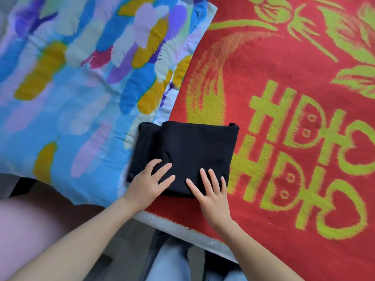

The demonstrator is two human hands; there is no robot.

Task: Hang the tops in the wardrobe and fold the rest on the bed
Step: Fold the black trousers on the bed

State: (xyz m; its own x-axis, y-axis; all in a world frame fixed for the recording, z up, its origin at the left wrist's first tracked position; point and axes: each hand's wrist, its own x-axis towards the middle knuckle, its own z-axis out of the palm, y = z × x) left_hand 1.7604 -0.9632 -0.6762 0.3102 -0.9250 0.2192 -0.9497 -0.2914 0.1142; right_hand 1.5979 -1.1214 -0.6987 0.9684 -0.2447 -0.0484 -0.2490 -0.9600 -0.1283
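Observation:
A black garment lies folded into a compact rectangle near the bed's front edge, half on the red blanket and half against the colourful quilt. My left hand lies flat on its near left corner with fingers spread. My right hand presses flat on its near right part, fingers straight. Neither hand grips the cloth.
A quilt with blue, yellow and purple feather shapes covers the bed's left side. The red blanket with green flowers and characters fills the right. The white bed edge runs below my hands. My legs in light jeans show at the bottom.

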